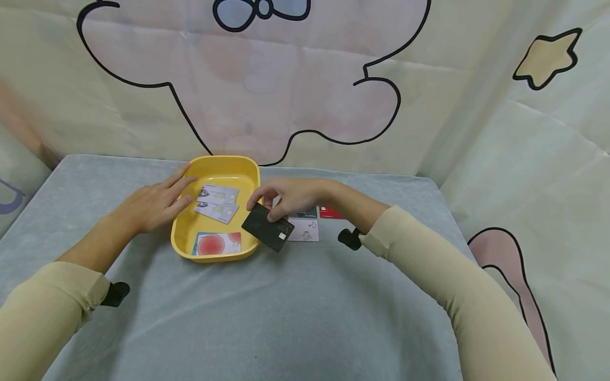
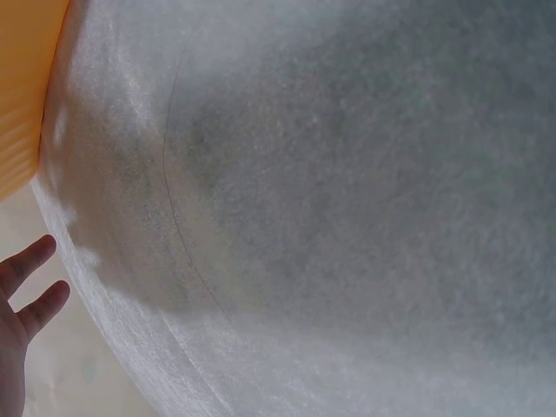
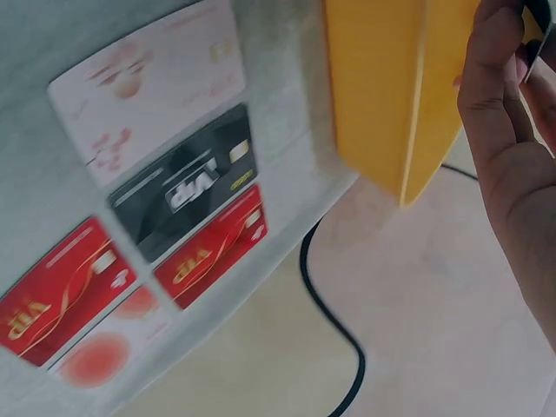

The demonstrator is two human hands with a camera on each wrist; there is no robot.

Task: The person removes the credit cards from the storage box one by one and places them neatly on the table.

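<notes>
In the head view my right hand [image 1: 290, 196] pinches a black VIP card [image 1: 268, 227] between thumb and fingers, over the right rim of a yellow tray [image 1: 179, 238]. My left hand [image 1: 154, 203] rests at the tray's left rim, fingers extended. Inside the tray lie two overlapping pale cards [image 1: 218, 194] and, nearer the front, a white card with a red circle [image 1: 216, 244], a blue edge showing from under it. In the right wrist view a white card [image 3: 148, 87], a dark VIP card [image 3: 187, 184] and two red VIP cards [image 3: 65, 294] lie on the cloth.
Another card with a red circle [image 3: 109, 343] lies at the table's edge, beside the red ones. Grey cloth [image 1: 257, 317] covers the table. Behind it hangs a pale printed curtain [image 1: 452, 106] with black outlines. Each wrist wears a small black device [image 1: 350, 239].
</notes>
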